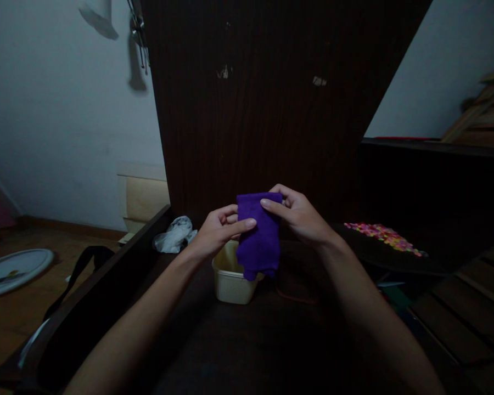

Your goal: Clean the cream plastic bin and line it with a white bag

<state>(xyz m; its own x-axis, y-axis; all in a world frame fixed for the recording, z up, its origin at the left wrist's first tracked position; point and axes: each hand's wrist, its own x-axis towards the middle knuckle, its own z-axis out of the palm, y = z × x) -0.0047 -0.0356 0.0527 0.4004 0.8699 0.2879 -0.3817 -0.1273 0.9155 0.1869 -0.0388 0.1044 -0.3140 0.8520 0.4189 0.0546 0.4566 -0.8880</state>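
Note:
Both hands hold up a purple cloth (258, 241) in front of me, its lower edge hanging loose and uneven. My left hand (222, 230) grips it at the left side, thumb flat on the front and fingers behind. At the upper right corner my right hand (296, 214) pinches it the same way. The top edge looks straight, perhaps folded. Below and behind the cloth stands a cream plastic basket (234, 288), partly covered by the cloth; what it contains I cannot make out.
A crumpled clear plastic bag (176, 236) lies behind my left hand. The dark wooden surface (214, 351) has a raised side board (107, 280) on the left and a tall dark panel (263, 109) behind. Colourful small pieces (385, 237) lie to the right.

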